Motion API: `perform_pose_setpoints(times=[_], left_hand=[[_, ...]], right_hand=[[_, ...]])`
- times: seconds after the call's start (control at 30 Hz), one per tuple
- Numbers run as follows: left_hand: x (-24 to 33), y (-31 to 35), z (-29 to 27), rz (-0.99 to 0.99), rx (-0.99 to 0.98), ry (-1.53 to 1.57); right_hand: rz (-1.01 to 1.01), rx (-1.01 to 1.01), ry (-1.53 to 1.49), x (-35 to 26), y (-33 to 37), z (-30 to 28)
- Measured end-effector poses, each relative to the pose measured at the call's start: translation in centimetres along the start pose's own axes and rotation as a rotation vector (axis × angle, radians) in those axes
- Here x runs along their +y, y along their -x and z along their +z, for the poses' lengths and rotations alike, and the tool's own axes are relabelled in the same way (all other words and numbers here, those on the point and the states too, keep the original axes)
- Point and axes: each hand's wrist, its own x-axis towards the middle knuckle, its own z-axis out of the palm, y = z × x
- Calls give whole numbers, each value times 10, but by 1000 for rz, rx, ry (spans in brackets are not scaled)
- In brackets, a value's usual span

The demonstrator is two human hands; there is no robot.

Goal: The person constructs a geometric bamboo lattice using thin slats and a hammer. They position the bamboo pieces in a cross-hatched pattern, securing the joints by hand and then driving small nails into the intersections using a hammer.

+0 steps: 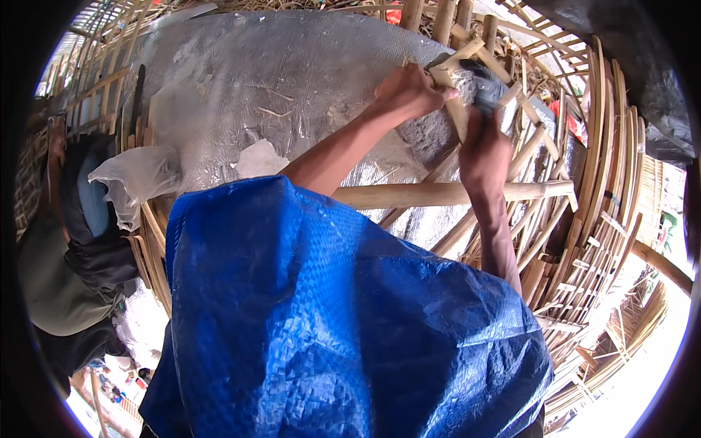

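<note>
My left hand [413,92] is closed, its fingertips pressed against a pale bamboo piece [456,113] that is part of a bamboo frame. Just to the right, my right hand [485,155] is wrapped around a dark tool [487,93], whose upper part is blurred by motion, so its kind is unclear. The tool is close to the bamboo joint. Below and left of the joint lies a rough grey block [429,137]. A thicker bamboo pole [409,195] runs crosswise under my forearms. A blue woven plastic sheet [343,314] covers my lap.
A silvery sheet [241,80] spreads ahead, with a crumpled clear plastic bag [139,179] at its left edge. Bamboo slat baskets [599,197] stand at the right. Upright bamboo posts [443,20] rise at the far side. Another person [80,248] sits on the left.
</note>
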Motion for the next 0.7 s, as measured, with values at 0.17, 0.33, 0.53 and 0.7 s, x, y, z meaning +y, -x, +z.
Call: perform_pose_setpoints(times=[0.17, 0.33, 0.53, 0.7], left_hand=[[-5, 1, 1, 28, -7, 26], [1, 9, -1, -66, -51, -28], [-7, 9, 8, -142, -13, 124], [-9, 11, 4, -72, 43, -86]], right_hand=[[30, 175, -82, -10, 3, -8], [-82, 10, 106, 9, -6, -15], [-166, 28, 120, 17, -15, -13], [-77, -234, 328, 14, -28, -4]])
